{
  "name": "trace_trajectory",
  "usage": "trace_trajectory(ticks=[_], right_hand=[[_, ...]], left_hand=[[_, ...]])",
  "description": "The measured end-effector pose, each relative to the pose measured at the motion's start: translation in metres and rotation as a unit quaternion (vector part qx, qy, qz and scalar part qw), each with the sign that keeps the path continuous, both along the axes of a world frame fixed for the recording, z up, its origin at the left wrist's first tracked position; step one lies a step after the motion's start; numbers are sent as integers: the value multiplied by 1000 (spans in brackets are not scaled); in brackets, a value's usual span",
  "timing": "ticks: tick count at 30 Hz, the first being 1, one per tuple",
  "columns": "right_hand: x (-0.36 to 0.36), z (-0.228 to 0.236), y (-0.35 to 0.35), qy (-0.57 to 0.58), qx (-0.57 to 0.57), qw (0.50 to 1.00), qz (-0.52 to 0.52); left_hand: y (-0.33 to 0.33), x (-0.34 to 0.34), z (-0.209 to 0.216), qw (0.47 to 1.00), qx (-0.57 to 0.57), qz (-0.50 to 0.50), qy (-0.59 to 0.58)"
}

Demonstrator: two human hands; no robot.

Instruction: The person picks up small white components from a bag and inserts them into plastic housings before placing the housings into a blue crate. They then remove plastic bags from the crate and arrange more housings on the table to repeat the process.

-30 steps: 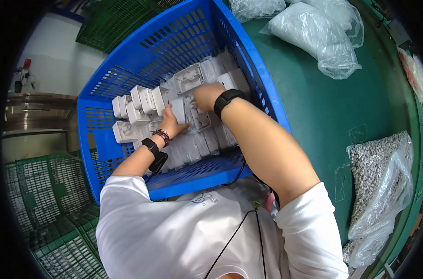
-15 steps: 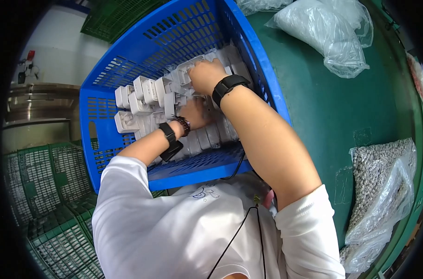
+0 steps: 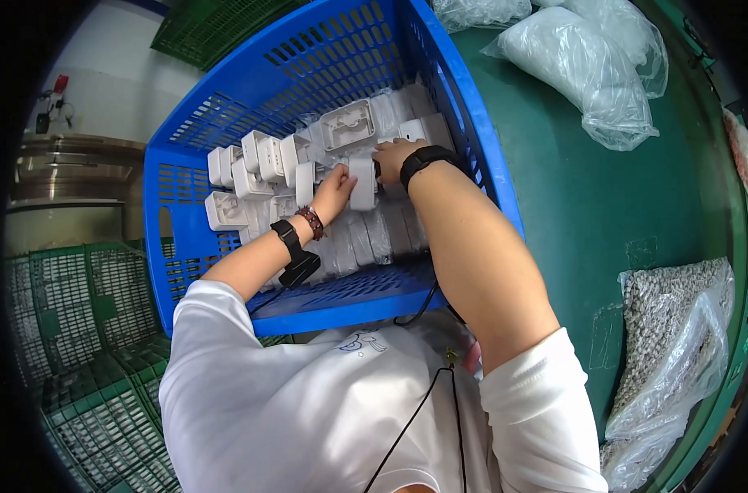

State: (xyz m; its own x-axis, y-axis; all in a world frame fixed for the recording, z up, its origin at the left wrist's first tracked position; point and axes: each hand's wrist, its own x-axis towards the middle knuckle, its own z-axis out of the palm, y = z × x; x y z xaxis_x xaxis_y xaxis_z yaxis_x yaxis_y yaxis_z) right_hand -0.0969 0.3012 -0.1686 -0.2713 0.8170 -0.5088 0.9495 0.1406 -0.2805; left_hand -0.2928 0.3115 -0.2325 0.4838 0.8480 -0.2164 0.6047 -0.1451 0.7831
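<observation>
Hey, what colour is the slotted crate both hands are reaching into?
The crate is blue, seen best in the head view.

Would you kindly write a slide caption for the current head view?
A person's left hand and right hand flank a white, rounded rectangular plastic housing inside a slotted blue plastic crate.

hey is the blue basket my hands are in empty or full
Partly full: white cases sit inside the blue basket, and its slotted walls rise bare above them.
</observation>
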Motion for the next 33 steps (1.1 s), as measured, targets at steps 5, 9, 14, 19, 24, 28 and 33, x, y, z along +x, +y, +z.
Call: trace_trajectory(ticks=[5, 9, 14, 19, 24, 28, 33], right_hand=[[0, 11, 5, 99, -47, 991, -80], [4, 12, 0, 59, 128, 976, -166], [13, -2, 2, 27, 94, 958, -270], [13, -26, 4, 12, 77, 933, -352], [23, -34, 9, 65, 33, 929, -364], [33, -38, 6, 75, 47, 924, -373], [38, -47, 5, 118, 30, 926, -359]], left_hand=[[8, 14, -8, 985, -140, 78, -65], [24, -8, -8, 998, 36, 41, 21], [28, -60, -3, 878, 379, 97, 274], [27, -69, -5, 964, 55, 87, 246], [16, -35, 3, 979, 1, 90, 181], [22, -30, 1, 970, -207, 130, -3], [23, -39, -7, 923, -330, 172, -101]])
